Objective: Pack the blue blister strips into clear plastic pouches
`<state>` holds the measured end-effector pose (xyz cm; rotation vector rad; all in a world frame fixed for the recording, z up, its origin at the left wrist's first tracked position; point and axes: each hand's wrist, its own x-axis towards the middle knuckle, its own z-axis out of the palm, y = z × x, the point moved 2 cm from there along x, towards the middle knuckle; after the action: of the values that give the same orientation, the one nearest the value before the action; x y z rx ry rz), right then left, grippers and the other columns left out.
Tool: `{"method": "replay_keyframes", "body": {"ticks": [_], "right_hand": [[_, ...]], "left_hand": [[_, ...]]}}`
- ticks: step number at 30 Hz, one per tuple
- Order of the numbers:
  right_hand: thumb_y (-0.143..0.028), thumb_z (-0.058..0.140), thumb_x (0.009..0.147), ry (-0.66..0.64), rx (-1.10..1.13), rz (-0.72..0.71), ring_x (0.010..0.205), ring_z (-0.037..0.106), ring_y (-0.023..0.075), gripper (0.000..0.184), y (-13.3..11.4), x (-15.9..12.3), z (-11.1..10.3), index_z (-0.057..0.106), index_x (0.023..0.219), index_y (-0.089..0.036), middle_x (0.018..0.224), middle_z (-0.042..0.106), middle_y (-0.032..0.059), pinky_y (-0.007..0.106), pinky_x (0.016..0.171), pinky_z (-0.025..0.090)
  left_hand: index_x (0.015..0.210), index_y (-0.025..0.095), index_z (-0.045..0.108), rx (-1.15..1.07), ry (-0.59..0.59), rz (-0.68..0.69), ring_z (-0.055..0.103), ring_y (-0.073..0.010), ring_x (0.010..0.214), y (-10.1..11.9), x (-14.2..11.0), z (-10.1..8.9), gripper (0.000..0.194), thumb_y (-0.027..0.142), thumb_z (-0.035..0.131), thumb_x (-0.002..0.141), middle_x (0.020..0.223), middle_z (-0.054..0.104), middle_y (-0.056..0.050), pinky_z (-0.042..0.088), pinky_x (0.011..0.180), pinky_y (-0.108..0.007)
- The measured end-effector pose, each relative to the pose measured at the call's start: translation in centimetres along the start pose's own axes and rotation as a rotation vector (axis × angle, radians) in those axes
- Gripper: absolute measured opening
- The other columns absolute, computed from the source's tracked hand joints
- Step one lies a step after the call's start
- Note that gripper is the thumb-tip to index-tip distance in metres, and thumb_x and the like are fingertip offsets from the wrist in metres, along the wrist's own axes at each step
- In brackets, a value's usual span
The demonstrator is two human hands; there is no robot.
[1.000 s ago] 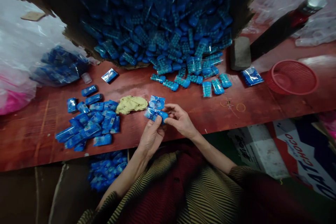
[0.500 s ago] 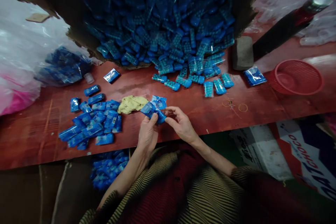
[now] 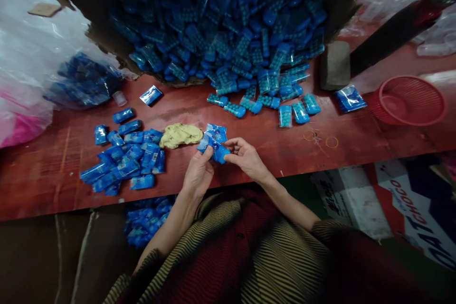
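Both my hands meet over the near edge of a red wooden table (image 3: 270,145). My left hand (image 3: 198,175) and my right hand (image 3: 244,156) pinch the same small blue packet (image 3: 215,150) between thumb and fingers. A second blue printed packet (image 3: 215,133) lies just behind it on the table. A crumpled yellow cloth (image 3: 180,135) lies to the left of the packets. Further left sits a loose pile of blue wrapped packets (image 3: 124,159).
A torn cardboard box holding a big heap of blue packets (image 3: 228,33) spills onto the table at the back. Right stand a red plastic basket (image 3: 409,101), a grey block (image 3: 334,65) and rubber bands (image 3: 331,142). More blue packets (image 3: 147,221) lie below the table edge. Plastic bags (image 3: 32,66) crowd the left.
My hands have stayed together on the blue packet, turning it slightly between the fingers. The view has shifted a little downward and to the right.
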<state>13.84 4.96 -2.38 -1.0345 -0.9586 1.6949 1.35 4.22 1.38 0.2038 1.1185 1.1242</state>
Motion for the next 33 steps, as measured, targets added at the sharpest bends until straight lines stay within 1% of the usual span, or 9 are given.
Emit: {"method": "replay_keyframes", "body": {"ticks": [5, 10, 16, 20, 21, 23, 26, 30, 33], "right_hand": [[-0.024, 0.073, 0.060, -0.062, 0.073, 0.006, 0.068, 0.053, 0.0092, 0.045, -0.7, 0.0, 0.0, 0.052, 0.099, -0.021, 0.082, 0.057, -0.0030, 0.023, 0.060, 0.051], [-0.018, 0.069, 0.064, 0.004, 0.017, -0.052, 0.067, 0.052, 0.0074, 0.041, -0.8, 0.0, 0.2, 0.052, 0.101, -0.019, 0.074, 0.053, -0.0054, 0.022, 0.062, 0.049], [-0.022, 0.070, 0.062, 0.004, 0.112, 0.041, 0.063, 0.053, 0.0087, 0.049, -0.4, -0.2, 0.9, 0.046, 0.105, -0.022, 0.076, 0.050, -0.0058, 0.023, 0.051, 0.052], [-0.022, 0.074, 0.058, -0.008, 0.145, 0.061, 0.064, 0.052, 0.0089, 0.052, -0.5, -0.1, 0.8, 0.045, 0.101, -0.023, 0.077, 0.048, -0.0057, 0.022, 0.049, 0.051], [-0.022, 0.076, 0.057, -0.015, 0.138, 0.054, 0.065, 0.053, 0.0092, 0.053, -0.5, 0.0, 0.7, 0.046, 0.101, -0.023, 0.077, 0.048, -0.0056, 0.022, 0.052, 0.051], [-0.022, 0.079, 0.055, -0.032, 0.112, 0.018, 0.075, 0.056, 0.0112, 0.057, -0.6, 0.1, 0.3, 0.047, 0.103, -0.023, 0.078, 0.049, -0.0050, 0.025, 0.065, 0.051], [-0.027, 0.082, 0.055, -0.082, 0.033, -0.053, 0.093, 0.055, 0.0150, 0.070, -0.9, 0.1, -0.2, 0.048, 0.116, -0.024, 0.084, 0.049, -0.0031, 0.031, 0.085, 0.046], [-0.032, 0.084, 0.053, -0.166, -0.096, -0.117, 0.101, 0.052, 0.0182, 0.094, -1.5, 0.0, -0.6, 0.038, 0.135, -0.027, 0.100, 0.050, 0.0002, 0.036, 0.094, 0.041], [-0.034, 0.085, 0.052, -0.215, -0.141, -0.136, 0.109, 0.049, 0.0210, 0.101, -2.0, -0.2, -0.7, 0.034, 0.139, -0.029, 0.115, 0.049, 0.0027, 0.039, 0.099, 0.038]], "left_hand": [[0.084, 0.012, 0.066, -0.032, -0.053, -0.101, 0.066, -0.0145, 0.072, 0.1, 0.1, 0.0, 0.011, 0.017, 0.067, 0.074, 0.076, 0.070, -0.005, 0.052, 0.075, -0.025], [0.088, 0.013, 0.065, -0.061, -0.065, -0.035, 0.067, -0.0133, 0.077, 0.3, 0.3, -0.3, 0.012, 0.014, 0.064, 0.076, 0.082, 0.071, -0.005, 0.052, 0.074, -0.021], [0.088, 0.014, 0.065, -0.054, -0.066, 0.005, 0.067, -0.0158, 0.083, 0.3, 0.3, -0.4, 0.012, 0.019, 0.065, 0.077, 0.085, 0.072, -0.005, 0.053, 0.078, -0.025], [0.087, 0.013, 0.065, -0.020, -0.101, 0.010, 0.068, -0.0175, 0.084, 0.5, 0.3, -0.2, 0.014, 0.021, 0.067, 0.075, 0.082, 0.072, -0.005, 0.052, 0.082, -0.028], [0.087, 0.013, 0.065, -0.010, -0.113, 0.005, 0.068, -0.0178, 0.084, 0.5, 0.3, -0.2, 0.014, 0.020, 0.067, 0.075, 0.081, 0.072, -0.005, 0.052, 0.083, -0.028], [0.088, 0.013, 0.066, 0.009, -0.134, -0.017, 0.068, -0.0182, 0.087, 0.7, 0.2, -0.3, 0.016, 0.019, 0.067, 0.074, 0.082, 0.072, -0.006, 0.052, 0.084, -0.028], [0.092, 0.012, 0.066, 0.031, -0.169, -0.057, 0.066, -0.0197, 0.094, 0.9, 0.3, -0.7, 0.018, 0.017, 0.067, 0.074, 0.084, 0.072, -0.007, 0.052, 0.086, -0.028], [0.092, 0.012, 0.066, 0.046, -0.252, -0.137, 0.063, -0.0240, 0.103, 1.0, 0.5, -0.9, 0.019, 0.017, 0.066, 0.074, 0.088, 0.072, -0.009, 0.050, 0.090, -0.034], [0.090, 0.013, 0.066, 0.039, -0.309, -0.190, 0.061, -0.0270, 0.106, 0.7, 0.6, -0.9, 0.019, 0.020, 0.067, 0.073, 0.089, 0.072, -0.009, 0.048, 0.093, -0.040]]}}
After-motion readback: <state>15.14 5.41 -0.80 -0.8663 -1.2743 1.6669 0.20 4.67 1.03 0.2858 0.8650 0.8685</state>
